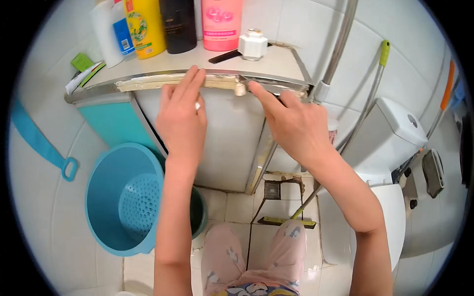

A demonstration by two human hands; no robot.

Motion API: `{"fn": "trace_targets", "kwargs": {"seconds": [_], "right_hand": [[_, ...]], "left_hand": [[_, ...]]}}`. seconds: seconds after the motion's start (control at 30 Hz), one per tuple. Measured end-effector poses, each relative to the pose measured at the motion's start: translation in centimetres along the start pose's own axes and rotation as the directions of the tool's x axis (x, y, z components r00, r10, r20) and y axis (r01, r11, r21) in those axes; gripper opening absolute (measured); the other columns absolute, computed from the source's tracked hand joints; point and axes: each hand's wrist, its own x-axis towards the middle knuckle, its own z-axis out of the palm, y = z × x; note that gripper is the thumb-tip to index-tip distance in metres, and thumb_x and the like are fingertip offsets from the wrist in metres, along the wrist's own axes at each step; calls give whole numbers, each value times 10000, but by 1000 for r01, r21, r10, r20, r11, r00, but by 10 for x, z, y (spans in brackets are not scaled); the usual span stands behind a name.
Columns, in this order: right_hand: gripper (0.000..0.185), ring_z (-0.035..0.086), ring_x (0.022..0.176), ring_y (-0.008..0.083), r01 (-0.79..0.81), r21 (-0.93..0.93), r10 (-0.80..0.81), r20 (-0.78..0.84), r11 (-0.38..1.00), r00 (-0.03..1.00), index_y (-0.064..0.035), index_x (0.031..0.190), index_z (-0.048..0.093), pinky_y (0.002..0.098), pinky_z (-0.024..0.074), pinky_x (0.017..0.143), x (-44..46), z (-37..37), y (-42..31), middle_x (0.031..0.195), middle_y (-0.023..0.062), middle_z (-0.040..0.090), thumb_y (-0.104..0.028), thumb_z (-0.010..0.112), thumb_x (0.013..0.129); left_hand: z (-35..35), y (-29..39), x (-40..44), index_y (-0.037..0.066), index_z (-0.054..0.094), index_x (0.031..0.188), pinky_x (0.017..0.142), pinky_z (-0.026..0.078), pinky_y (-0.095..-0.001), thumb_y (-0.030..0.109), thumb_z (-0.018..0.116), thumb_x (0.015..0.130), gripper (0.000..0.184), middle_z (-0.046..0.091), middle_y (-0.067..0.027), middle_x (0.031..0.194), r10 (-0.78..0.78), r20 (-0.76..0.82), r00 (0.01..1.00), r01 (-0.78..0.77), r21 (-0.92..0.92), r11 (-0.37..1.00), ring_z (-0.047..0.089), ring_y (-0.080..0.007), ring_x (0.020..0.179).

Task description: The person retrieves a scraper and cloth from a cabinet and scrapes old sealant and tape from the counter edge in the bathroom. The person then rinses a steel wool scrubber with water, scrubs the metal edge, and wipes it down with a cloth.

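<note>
A cream edge strip (217,81) runs along the front rim of the bench (282,64), upper centre of the frame, a short stub jutting down from it. Our left hand (181,118) lies across the strip, two fingers stretched out side by side; our right hand (296,121) holds its index fingertip just beside the stub. We cannot tell whether either grip closes on anything. Behind, we see a pink bottle (221,24); a blue basket (101,197) stands lower left, a toilet (390,133) right.
</note>
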Motion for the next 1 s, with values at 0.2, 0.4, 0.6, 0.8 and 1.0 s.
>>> {"fn": "trace_targets", "kwargs": {"seconds": [0.2,0.4,0.6,0.8,1.0], "right_hand": [[472,398,423,140,-35,63,36,-17,997,999,-222,1173,634,299,318,375,-40,-44,41,548,4,374,-21,659,746],[478,382,418,134,4,-31,-3,28,999,1000,-208,1159,642,290,300,380,-37,-50,60,543,10,371,9,658,734],[472,386,398,128,61,-33,-60,35,998,998,-232,1166,626,285,293,356,-39,-48,74,546,-13,388,-40,652,735],[519,442,419,147,131,38,-134,77,991,988,-228,1201,590,309,330,370,-27,-31,64,610,-11,433,-64,649,711],[508,375,420,117,56,10,-56,114,998,992,-222,1176,636,275,282,373,-52,-36,62,540,-2,337,-20,681,713]], "left_hand": [[0,-1,2,107,629,1111,731,508,-299,-30,621,735,400,622,11,1150,-19,29,999,20,-17,1000,565,-216,852],[-2,5,1,115,627,1122,733,512,-300,-27,616,749,400,612,14,1170,-36,45,998,34,54,998,571,-216,864],[3,9,-1,103,621,1135,754,510,-307,-28,612,752,405,599,10,1197,-77,36,996,76,32,997,578,-222,873],[10,13,-5,114,608,1164,750,510,-305,-36,611,748,442,587,12,1220,-61,-10,998,62,39,997,586,-217,867],[4,8,-4,130,590,1197,697,513,-290,-85,591,723,520,566,23,1257,-105,76,992,99,79,992,597,-201,853]]}}
